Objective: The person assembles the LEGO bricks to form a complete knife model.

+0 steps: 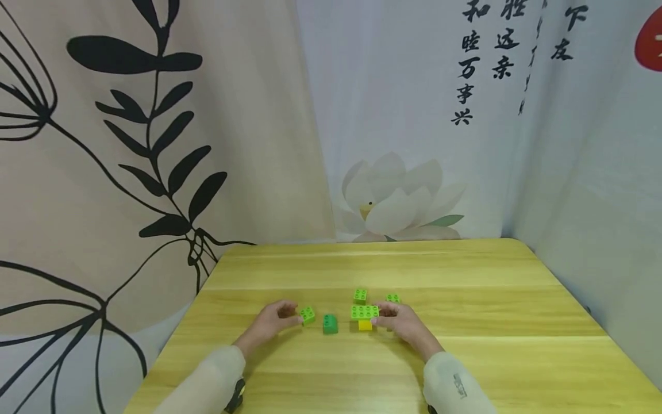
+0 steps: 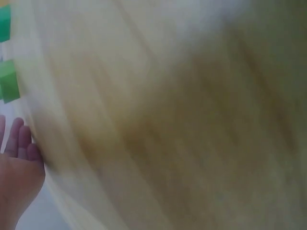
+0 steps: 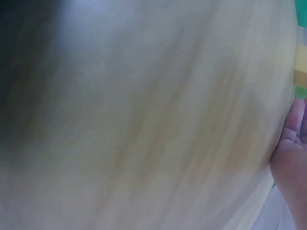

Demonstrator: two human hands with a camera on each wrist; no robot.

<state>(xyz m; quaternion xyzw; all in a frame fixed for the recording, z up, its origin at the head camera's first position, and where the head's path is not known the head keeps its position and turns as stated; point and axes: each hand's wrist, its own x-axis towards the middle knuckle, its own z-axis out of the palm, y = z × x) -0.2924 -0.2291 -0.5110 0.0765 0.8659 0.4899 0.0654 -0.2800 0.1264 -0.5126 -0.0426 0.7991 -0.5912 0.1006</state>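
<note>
My left hand (image 1: 273, 322) is beside a small lime green toy brick (image 1: 307, 315), its fingers loosely bent and thumb tip at the brick's left edge. In the left wrist view a narrow gap shows between the visible fingertips and that brick (image 2: 8, 84). My right hand (image 1: 403, 323) pinches the right end of a longer lime green brick (image 1: 364, 311) with thumb and fingers. A yellow brick (image 1: 365, 325) shows under it, also seen in the right wrist view. Between the hands stands a dark green brick (image 1: 330, 324).
Two more lime green bricks lie farther back, one brick (image 1: 360, 296) behind the long one and another brick (image 1: 393, 298) just beyond my right fingers. All rest on a wooden table (image 1: 465, 368). Printed curtains (image 1: 258, 144) hang behind and beside it.
</note>
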